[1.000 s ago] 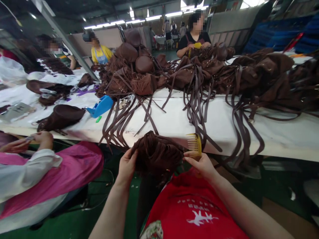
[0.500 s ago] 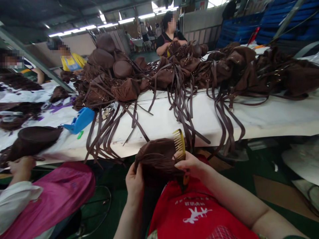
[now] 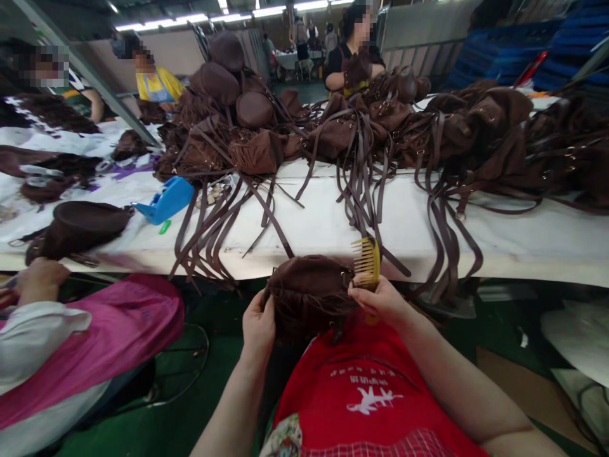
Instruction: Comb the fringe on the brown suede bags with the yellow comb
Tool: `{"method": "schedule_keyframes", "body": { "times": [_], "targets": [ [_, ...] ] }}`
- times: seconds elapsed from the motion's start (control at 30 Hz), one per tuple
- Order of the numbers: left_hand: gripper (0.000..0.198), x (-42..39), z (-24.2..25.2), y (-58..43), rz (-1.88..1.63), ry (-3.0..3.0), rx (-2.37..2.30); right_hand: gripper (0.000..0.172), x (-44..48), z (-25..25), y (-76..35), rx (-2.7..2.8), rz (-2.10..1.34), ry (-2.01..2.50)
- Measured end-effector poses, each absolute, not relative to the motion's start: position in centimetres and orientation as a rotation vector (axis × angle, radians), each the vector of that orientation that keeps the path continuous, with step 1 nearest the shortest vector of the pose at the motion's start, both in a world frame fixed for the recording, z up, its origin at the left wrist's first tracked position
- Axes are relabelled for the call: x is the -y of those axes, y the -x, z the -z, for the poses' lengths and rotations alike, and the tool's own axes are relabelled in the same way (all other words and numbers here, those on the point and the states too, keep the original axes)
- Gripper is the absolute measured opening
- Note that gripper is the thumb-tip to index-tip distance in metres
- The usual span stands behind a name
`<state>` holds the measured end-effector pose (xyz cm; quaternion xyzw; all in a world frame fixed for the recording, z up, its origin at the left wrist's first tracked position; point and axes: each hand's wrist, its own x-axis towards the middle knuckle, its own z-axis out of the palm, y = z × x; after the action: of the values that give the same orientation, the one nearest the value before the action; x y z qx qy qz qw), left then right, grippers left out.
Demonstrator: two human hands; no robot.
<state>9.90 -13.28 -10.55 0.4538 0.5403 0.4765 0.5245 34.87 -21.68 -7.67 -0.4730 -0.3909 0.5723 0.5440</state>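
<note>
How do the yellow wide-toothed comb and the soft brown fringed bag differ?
The yellow wide-toothed comb is smaller than the soft brown fringed bag. The comb has straight teeth; the bag, loose strands. The right hand holds the comb; the left hand grips the bag's side. Both are hand-held.

Bare white tabletop (image 3: 311,225) dead ahead, a lane between the left strap bunch (image 3: 219,244) and the middle strap bunch (image 3: 356,168)! Narrower gap right of that, then the right strap bunch (image 3: 445,231) drapes over the edge. Heaped brown bags (image 3: 259,111) wall off the back; blue tape dispenser (image 3: 171,200) blocks left. Up front, the fringed bag (image 3: 309,279) and upright yellow comb (image 3: 371,260) crowd the entry.
</note>
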Motion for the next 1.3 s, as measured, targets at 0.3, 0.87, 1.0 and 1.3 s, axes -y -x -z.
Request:
{"method": "schedule_keyframes", "body": {
  "times": [0.3, 0.87, 1.0, 1.3],
  "targets": [
    [0.036, 13.0, 9.3, -10.2, -1.534, -0.823, -1.214, 0.027, 25.3, 3.8, -34.5, 1.858, -0.933, 1.221],
    [0.033, 13.1, 6.3, -11.1, -1.691, -1.256, -1.33, 0.043, 20.5, 6.1, -34.0, 1.009, -1.146, 1.435],
    [0.031, 14.3, 6.3, -12.0, -1.619, -1.427, -1.289, 0.04, 19.8, 7.8, -33.0, 0.957, -1.302, 1.439],
    [0.044, 16.6, 6.1, -14.9, -1.478, -1.877, -0.864, 0.026, 17.2, 6.1, -30.2, 0.639, -1.172, 1.192]
  ]
}}
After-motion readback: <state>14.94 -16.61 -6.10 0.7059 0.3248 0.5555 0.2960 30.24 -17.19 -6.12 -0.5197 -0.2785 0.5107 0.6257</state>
